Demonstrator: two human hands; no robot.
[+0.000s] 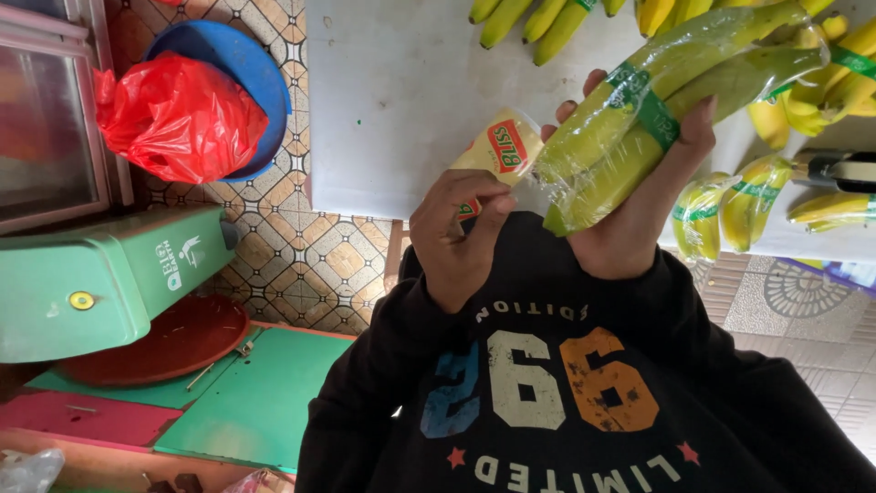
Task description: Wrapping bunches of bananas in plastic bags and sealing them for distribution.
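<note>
1. The right hand [639, 215] is closed around a bunch of green-yellow bananas wrapped in clear plastic film with a green band [666, 100], and it holds the bunch in the air, near the front edge of the white table [401, 100].
2. The left hand [456, 237] pinches with bent fingers a pale yellow label with a red patch [502, 146], which touches the lower end of the wrapped bunch.
3. More yellow bananas [538, 18] lie along the far edge of the white table, and small wrapped bunches [730, 205] lie at its right edge.
4. A red plastic bag [178, 119] sits in a round blue basin [242, 64] on the tiled floor, at the left of the table.
5. A green machine [100, 278] stands at the left side.
</note>
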